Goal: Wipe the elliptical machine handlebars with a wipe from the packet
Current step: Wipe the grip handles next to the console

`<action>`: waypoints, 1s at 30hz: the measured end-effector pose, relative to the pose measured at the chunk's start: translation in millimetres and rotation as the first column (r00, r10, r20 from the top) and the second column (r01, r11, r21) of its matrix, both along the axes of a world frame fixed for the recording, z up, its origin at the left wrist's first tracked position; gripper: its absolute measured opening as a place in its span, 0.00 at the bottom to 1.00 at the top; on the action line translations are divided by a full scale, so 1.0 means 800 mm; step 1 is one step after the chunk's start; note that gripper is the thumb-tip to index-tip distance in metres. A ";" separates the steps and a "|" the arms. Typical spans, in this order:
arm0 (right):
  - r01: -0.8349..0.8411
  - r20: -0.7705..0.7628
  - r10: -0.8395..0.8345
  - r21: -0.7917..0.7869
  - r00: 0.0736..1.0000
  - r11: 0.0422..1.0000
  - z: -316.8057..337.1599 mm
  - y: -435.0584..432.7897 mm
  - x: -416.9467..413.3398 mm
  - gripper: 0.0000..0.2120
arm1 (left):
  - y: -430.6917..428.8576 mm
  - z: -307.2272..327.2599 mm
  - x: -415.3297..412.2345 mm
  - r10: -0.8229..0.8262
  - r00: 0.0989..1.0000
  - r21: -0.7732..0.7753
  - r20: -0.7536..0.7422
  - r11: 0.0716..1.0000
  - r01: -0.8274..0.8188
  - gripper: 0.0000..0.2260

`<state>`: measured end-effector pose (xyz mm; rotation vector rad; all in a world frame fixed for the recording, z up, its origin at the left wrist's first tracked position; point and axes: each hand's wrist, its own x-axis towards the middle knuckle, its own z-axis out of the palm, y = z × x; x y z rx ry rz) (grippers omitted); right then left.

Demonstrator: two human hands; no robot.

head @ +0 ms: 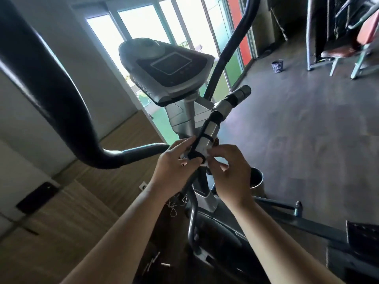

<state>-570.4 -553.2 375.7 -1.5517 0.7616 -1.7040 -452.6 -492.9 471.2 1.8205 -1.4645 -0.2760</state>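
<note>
Both hands meet at the centre of the frame, on the near end of the short fixed handlebar (pixel 211 132) of the elliptical machine — a silver bar with black wraps and a thin black cable along it, running up and to the right to a black end grip (pixel 241 93). The left hand (pixel 174 167) has its fingers curled around the bar's lower end from the left, thumb up beside the cable. The right hand (pixel 229 175) comes in from the right with fingertips pinched on something small and white (pixel 206 160) pressed against the bar; whether this is the wipe cannot be told, since fingers cover most of it. The packet does not show itself clearly anywhere.

Above the hands, at upper centre, sits the grey console (pixel 166 68) with its dark screen. A thick black moving handlebar (pixel 61 95) sweeps through the left of the frame, and another (pixel 231 44) rises at upper centre-right. A metal cup (pixel 257 179) stands just right of the right hand, lower down — a dark printed cup (pixel 276 67) rests on the floor at upper right
</note>
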 end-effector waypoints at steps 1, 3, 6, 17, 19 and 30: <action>-0.001 -0.025 -0.001 -0.052 1.000 0.999 0.001 -0.002 -0.004 0.04 | 0.000 0.000 0.001 -0.001 1.000 0.004 -0.001 1.000 0.001 0.27; 0.036 -0.072 -0.042 -0.082 0.996 0.996 0.019 -0.031 -0.012 0.03 | 0.002 0.000 0.001 -0.008 1.000 0.016 0.009 1.000 0.008 0.27; 0.092 -0.093 -0.102 -0.104 0.990 0.990 0.039 -0.051 -0.012 0.08 | 0.002 0.003 -0.002 -0.012 1.000 -0.004 0.025 1.000 0.012 0.25; 0.003 -0.286 0.003 0.023 0.958 1.000 0.069 -0.108 -0.036 0.07 | -0.032 0.053 -0.041 0.003 0.988 -0.027 0.156 1.000 0.001 0.18; 0.056 -0.313 -0.042 0.037 0.949 0.998 0.070 -0.136 -0.052 0.08 | -0.057 0.066 -0.054 -0.018 0.966 0.008 0.258 1.000 0.016 0.16; 0.122 -0.336 -0.117 -0.008 0.935 0.992 0.090 -0.291 -0.105 0.10 | -0.219 0.083 -0.090 -0.104 0.751 0.233 0.652 0.970 -0.068 0.24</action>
